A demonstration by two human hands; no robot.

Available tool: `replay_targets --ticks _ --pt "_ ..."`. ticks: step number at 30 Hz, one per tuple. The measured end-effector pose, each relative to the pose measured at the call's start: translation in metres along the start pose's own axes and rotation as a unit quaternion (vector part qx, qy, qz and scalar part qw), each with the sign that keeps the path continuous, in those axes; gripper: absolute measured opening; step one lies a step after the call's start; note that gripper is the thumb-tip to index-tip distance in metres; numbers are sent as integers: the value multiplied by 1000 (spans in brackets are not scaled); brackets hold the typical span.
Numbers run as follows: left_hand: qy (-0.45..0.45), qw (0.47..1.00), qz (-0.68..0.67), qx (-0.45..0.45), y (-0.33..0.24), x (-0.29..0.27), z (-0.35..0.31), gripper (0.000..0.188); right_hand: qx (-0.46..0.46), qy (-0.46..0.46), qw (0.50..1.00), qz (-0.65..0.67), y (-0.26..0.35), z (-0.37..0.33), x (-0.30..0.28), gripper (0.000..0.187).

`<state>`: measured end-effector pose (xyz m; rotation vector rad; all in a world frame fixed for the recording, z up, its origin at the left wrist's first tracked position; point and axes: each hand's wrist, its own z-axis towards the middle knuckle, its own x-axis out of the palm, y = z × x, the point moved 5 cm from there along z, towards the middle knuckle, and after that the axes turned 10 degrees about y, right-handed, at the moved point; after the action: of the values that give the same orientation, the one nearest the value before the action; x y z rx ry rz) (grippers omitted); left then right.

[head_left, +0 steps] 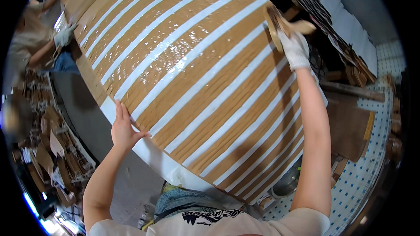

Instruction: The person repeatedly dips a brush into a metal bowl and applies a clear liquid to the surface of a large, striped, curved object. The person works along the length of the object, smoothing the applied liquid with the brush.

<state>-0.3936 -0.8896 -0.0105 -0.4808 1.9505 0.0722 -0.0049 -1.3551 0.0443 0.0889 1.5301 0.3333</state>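
A large panel of brown strips (245, 100) with white bands between them slants across the table before me. Its far half shines as if wet. My right hand (295, 51), in a white knit glove, is closed round the handle of a wide wooden brush (275, 28) at the panel's far right edge. Whether the bristles touch the strips I cannot tell. My left hand (124, 130) is bare, fingers stretched out, resting at the panel's left edge beside the white board (151, 157) that shows under the strips.
Another person's gloved hand (64, 36) is at the table's far left corner. Stacked sheets (345, 22) stand on the right. A metal bowl (286, 183) sits low at the near right, by the tiled floor (350, 196). Cardboard pieces (57, 144) are piled at left.
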Motion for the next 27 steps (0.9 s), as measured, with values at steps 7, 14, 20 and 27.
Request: replay_targets --ticks 7,14,20,27 --pt "-15 999 -36 18 -1 -5 0 144 -207 -36 966 -151 261 -27 80 15" --pt "-50 994 -85 47 24 22 1 141 -455 86 882 83 354 -227 90 24" --pt "-1 987 -114 110 26 3 -2 143 -125 6 983 131 257 -152 56 28" --pt "100 966 -196 136 80 12 26 93 -343 -37 938 15 346 -312 111 32"
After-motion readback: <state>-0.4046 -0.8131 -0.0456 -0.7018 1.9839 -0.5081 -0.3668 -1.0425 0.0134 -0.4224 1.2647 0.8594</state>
